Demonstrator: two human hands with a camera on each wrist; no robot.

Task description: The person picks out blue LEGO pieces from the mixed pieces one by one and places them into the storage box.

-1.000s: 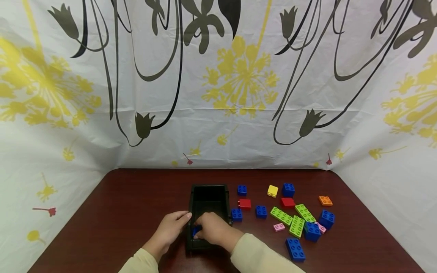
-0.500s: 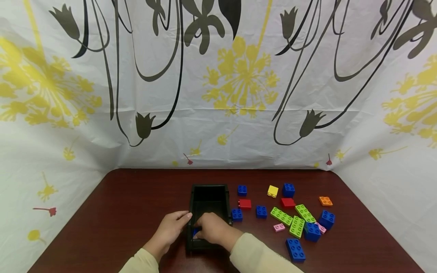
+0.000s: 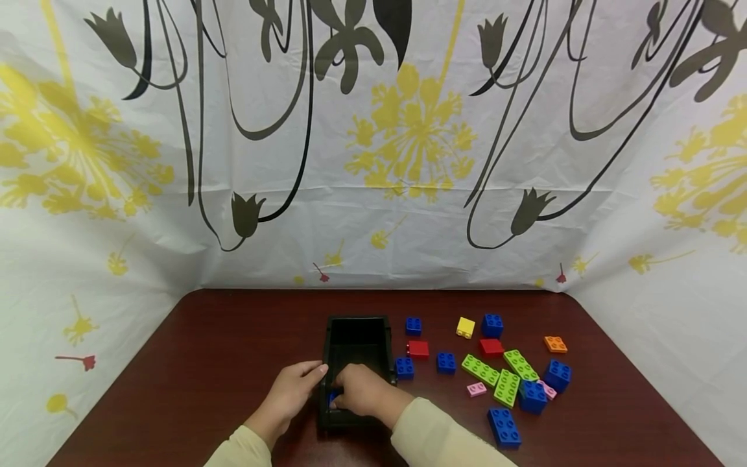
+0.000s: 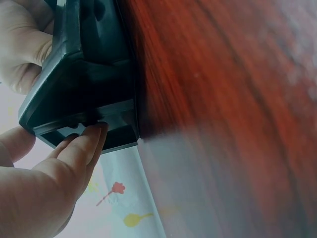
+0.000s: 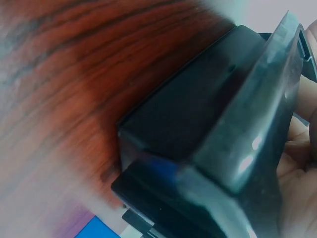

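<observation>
A black plastic bin (image 3: 357,350) stands on the table in the head view. My left hand (image 3: 294,392) grips its left side. In the left wrist view, the left thumb is at the rim of the bin (image 4: 94,59) and the fingers (image 4: 84,144) lie against the outer wall. My right hand (image 3: 363,391) reaches down inside the near end, its curled fingers holding a blue toy brick (image 3: 333,397), which they mostly hide. From the right wrist, the bin's wall (image 5: 173,109) covers the brick, and only part of the right hand (image 5: 299,193) shows.
To the right of the bin lie several toy bricks: blue (image 3: 404,368), red (image 3: 418,349), yellow (image 3: 465,327), lime green (image 3: 506,388), pink (image 3: 476,389) and orange (image 3: 556,344). A patterned curtain (image 3: 373,246) hangs behind the dark wood table (image 3: 245,324).
Over the last second the blue brick under my right fingers has shifted slightly, and less of it shows. Both hands and the bin stay almost still.
</observation>
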